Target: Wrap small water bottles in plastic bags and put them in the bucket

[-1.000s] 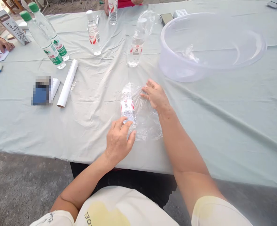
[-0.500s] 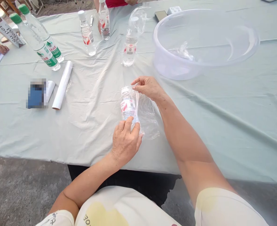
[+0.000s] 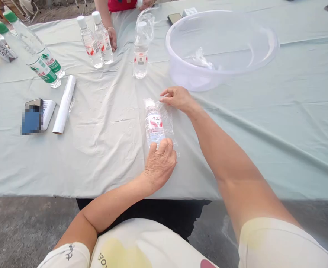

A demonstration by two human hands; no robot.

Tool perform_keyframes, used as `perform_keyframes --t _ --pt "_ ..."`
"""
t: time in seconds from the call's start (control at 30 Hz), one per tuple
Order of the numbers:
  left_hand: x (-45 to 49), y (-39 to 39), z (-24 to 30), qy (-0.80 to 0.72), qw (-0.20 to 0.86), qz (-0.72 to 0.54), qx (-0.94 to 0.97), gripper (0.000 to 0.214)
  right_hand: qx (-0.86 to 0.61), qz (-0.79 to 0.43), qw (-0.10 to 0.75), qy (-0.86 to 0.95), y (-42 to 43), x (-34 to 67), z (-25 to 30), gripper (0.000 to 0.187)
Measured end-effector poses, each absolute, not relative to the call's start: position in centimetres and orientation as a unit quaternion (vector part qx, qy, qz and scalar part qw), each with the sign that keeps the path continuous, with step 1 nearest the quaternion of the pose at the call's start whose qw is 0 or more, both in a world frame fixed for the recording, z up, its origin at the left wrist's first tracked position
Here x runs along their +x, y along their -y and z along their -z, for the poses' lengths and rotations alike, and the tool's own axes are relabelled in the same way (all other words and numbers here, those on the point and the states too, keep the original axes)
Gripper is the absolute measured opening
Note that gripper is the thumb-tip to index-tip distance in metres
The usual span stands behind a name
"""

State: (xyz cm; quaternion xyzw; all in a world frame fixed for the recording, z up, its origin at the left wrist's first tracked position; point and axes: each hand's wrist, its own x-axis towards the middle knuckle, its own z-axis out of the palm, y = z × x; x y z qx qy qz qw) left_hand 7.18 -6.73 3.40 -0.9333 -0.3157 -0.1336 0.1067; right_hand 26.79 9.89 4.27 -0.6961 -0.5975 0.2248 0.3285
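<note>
A small water bottle (image 3: 155,123) with a white cap and a red-and-white label lies on the cloth in front of me, its cap pointing away. Clear plastic film (image 3: 168,121) is around it and spreads out on its right side. At the bottle's base my left hand (image 3: 161,162) has its fingers curled onto the film and the lower end of the bottle. Beside the cap, my right hand (image 3: 176,98) pinches the film's upper edge between thumb and forefinger. The left fingertips are partly hidden behind the knuckles.
A film-wrapped bottle (image 3: 141,56) stands ahead, left of a large translucent basin (image 3: 192,76) holding crumpled film. Two small bottles (image 3: 97,41) stand near a co-worker's hand (image 3: 112,39). Leftward are a white film roll (image 3: 65,106), a phone (image 3: 32,115) and tall green-capped bottles (image 3: 44,69).
The bottle under my hands has rolled, showing another side of its label, and less film spreads to its right. Across the table, one small bottle now stands beside another. The view has shifted slightly.
</note>
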Motion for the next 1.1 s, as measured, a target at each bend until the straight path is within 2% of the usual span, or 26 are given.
perform_keyframes --t 0.07,0.13,0.27,0.37,0.43,0.5,0.57,0.7,0.77,0.83,0.93,1.1 --pt "7.3 6.9 -3.8 0.305 0.096 0.117 -0.940 0.021 -0.701 -0.207 0.401 0.553 -9.3 27.2 -5.2 0.027" --pt "7.6 7.0 -4.1 0.293 0.075 0.095 -0.948 0.029 -0.683 -0.199 0.419 0.564 -7.8 26.1 -6.2 0.030" --pt "8.4 7.4 -4.1 0.243 0.014 0.067 -0.968 0.042 -0.634 -0.197 0.322 0.674 -4.2 22.3 -7.0 0.034" --pt "8.1 8.0 -3.7 0.153 -0.069 0.064 -0.984 0.054 -0.682 -0.152 0.267 0.664 -2.4 21.8 -6.8 0.042" --pt "7.3 8.4 -3.7 0.057 -0.163 0.065 -0.983 0.045 -0.718 -0.151 0.249 0.632 -1.5 22.8 -6.7 0.048" --pt "6.2 8.5 -4.0 -0.002 -0.280 0.085 -0.956 0.027 -0.740 -0.165 0.238 0.608 -0.7 24.0 -6.8 0.055" --pt "5.3 7.9 -4.7 0.042 -0.404 0.146 -0.902 0.019 -0.752 -0.175 0.237 0.589 0.1 24.9 -6.7 0.063" --pt "4.2 4.8 -6.6 0.336 -0.586 0.287 -0.679 0.014 -0.778 -0.212 0.273 0.525 1.5 25.7 -5.8 0.068" --pt "4.0 3.3 -7.5 0.419 -0.662 0.295 -0.547 0.014 -0.782 -0.233 0.311 0.487 1.8 26.1 -4.9 0.064" --pt "3.7 2.4 -8.5 0.436 -0.731 0.287 -0.438 0.021 -0.773 -0.233 0.355 0.472 1.9 26.5 -4.0 0.062" --pt "3.2 2.4 -10.0 0.421 -0.783 0.292 -0.354 0.033 -0.766 -0.198 0.396 0.467 1.7 26.7 -3.2 0.063" --pt "3.2 3.0 -10.7 0.416 -0.786 0.266 -0.372 0.050 -0.757 -0.131 0.418 0.485 1.1 24.7 -3.9 0.065"
